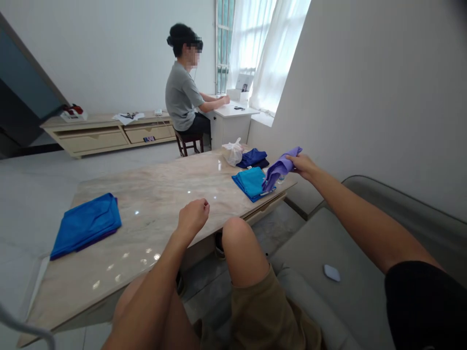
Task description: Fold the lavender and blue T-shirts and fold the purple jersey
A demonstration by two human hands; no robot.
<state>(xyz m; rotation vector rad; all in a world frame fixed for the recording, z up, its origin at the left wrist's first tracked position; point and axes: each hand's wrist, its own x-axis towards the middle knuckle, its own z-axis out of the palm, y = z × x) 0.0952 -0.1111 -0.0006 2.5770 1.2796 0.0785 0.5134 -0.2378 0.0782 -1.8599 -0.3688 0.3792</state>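
My right hand [303,165] grips a folded purple cloth [280,167] by its upper right end. The cloth hangs at a slant over the right end of the table. Just below and left of it lies a folded light-blue cloth [251,181], partly covered by the purple one. Over the table's front edge, my left hand [194,215] is closed in a loose fist, with nothing visible in it. Far to the left, a folded blue cloth [87,223] rests on the marble-look table [164,187], with a darker purple edge showing beneath.
Behind the light-blue cloth lie dark blue cloth [253,158] and a white plastic bag [233,151]. A grey sofa [310,248] holds a small white case [332,272]. Across the room, a person [182,95] sits at a white desk [233,113]. A low cabinet [98,141] lines the wall.
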